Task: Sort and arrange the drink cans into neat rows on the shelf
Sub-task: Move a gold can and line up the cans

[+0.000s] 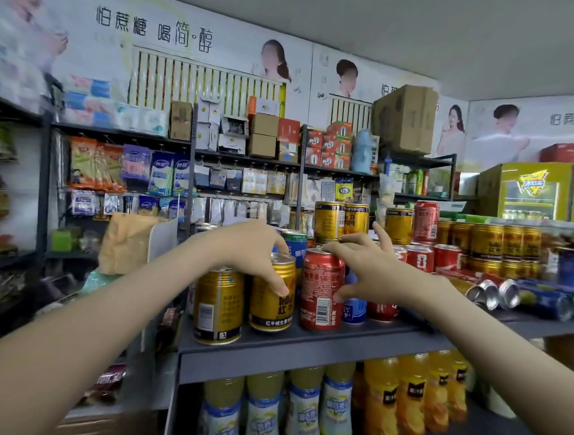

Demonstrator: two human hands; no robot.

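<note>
Landmark for all positions: the red can (322,289) standing upright near the front edge of the grey shelf (306,344).

Right hand (365,270): closed around the red can, fingers over its top rim and thumb pressed to its side just above the barcode. The can's base rests on the shelf.

Left hand (261,249): gripping the gold can (272,294) immediately left of the red can, fingers curled over the lid and thumb down its front face. This can leans slightly; whether its base is fully seated cannot be told.

A second gold can (218,306) stands upright further left of the red can, close to the shelf's front corner, untouched.

Behind the red can, a blue and white can (296,247) is partly hidden by the left hand. Above and behind, stacked gold cans (341,221) stand upright.

Right of the red can, upright red cans (418,259) and gold cans (488,244) fill the rear of the shelf. In front of those, several cans lying on their sides (492,293) point their ends outward.

Below the red can, on the lower level, stand bottles of pale and orange drink (333,406).
</note>
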